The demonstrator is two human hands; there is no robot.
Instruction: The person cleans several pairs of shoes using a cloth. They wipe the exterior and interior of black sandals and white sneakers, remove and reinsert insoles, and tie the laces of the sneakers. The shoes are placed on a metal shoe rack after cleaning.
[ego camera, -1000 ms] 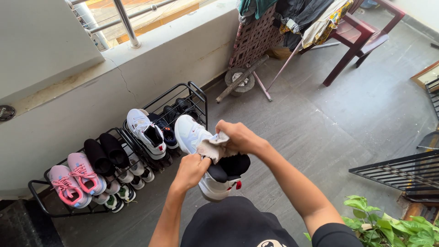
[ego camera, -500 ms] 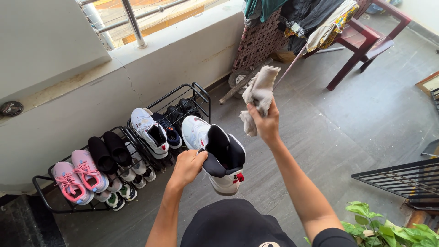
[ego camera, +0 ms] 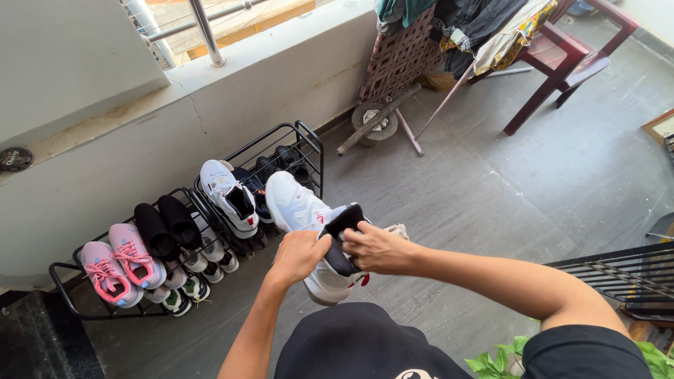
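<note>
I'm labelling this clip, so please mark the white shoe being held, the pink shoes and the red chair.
white shoe (ego camera: 291, 202): head view, on its white toe.
pink shoes (ego camera: 119, 261): head view, on the laces of the nearer-right one.
red chair (ego camera: 562, 52): head view, on the seat frame.

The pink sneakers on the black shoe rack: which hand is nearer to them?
Left. The left hand grips the white high-top sneaker, on the side toward the pink sneakers; the right hand is further right.
</note>
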